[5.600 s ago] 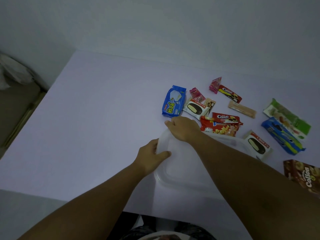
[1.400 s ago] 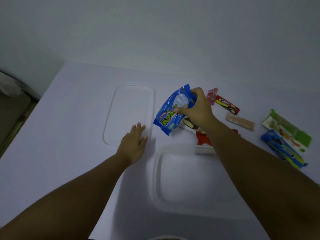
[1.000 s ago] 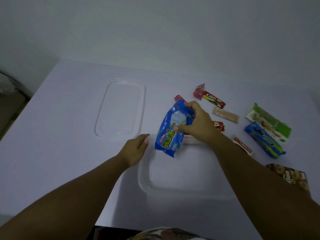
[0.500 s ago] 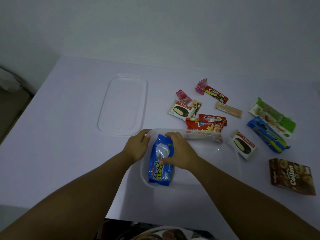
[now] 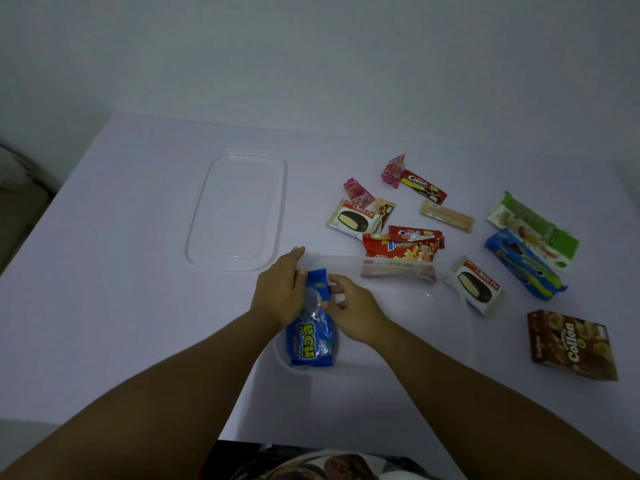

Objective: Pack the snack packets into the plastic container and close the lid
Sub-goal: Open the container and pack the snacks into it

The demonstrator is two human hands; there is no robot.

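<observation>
The clear plastic container stands open near the table's front edge. A blue snack packet lies along its left end. My left hand rests on the container's left rim and touches the packet's top. My right hand pinches the packet's upper end from the right. The clear lid lies flat on the table to the upper left. Behind and right of the container lie several loose packets: a Choco Pie, a red packet, a second Choco Pie.
Further right lie a blue biscuit packet, a green packet, a brown Collon box, a beige wafer, a dark Cream-O bar and two pink sweets. The white table ends at a wall behind.
My right hand carried the blue packet from the table down into the container's left end. My left hand moved from the rim onto the packet's top.
</observation>
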